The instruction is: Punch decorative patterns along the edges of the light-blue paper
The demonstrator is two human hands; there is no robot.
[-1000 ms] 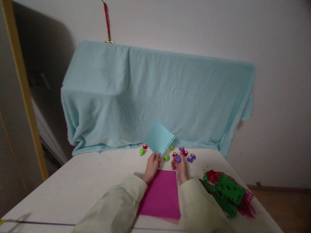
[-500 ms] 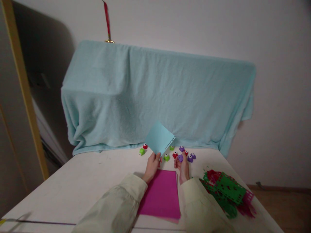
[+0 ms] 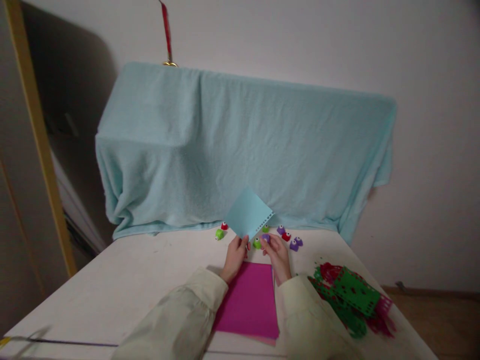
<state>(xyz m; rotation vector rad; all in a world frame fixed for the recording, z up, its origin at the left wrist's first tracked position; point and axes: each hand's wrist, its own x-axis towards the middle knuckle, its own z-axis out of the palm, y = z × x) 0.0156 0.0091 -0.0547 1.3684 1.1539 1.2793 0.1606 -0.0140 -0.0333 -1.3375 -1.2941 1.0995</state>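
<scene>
**Inspector:** What did the left hand (image 3: 234, 256) hold?

**Assistant:** A sheet of light blue paper (image 3: 247, 213), pinched at its lower corner and raised above the table (image 3: 112, 280) near the far edge. A row of small punched holes ran along one side.

**Inspector:** And the right hand (image 3: 278, 255)?

**Assistant:** Its fingers were closed on a small purple punch (image 3: 266, 238), just beside the sheet's lower edge.

**Inspector:** Handling?

**Assistant:** In my judgement the paper was light, thin and limp, easily creased; a grip at the corner or plain edge, clear of the holes, would suit. The punch looked like hard, smooth plastic, rounded, best held between thumb and fingers.

**Inspector:** Surroundings?

**Assistant:** A flat pink sheet (image 3: 249, 300) lay under the wrists. Green, red and purple punches (image 3: 288, 237) sat by the far edge, below a soft draped blue towel (image 3: 225, 145). Perforated green and red scraps (image 3: 348, 295) were heaped toward the right edge.
</scene>
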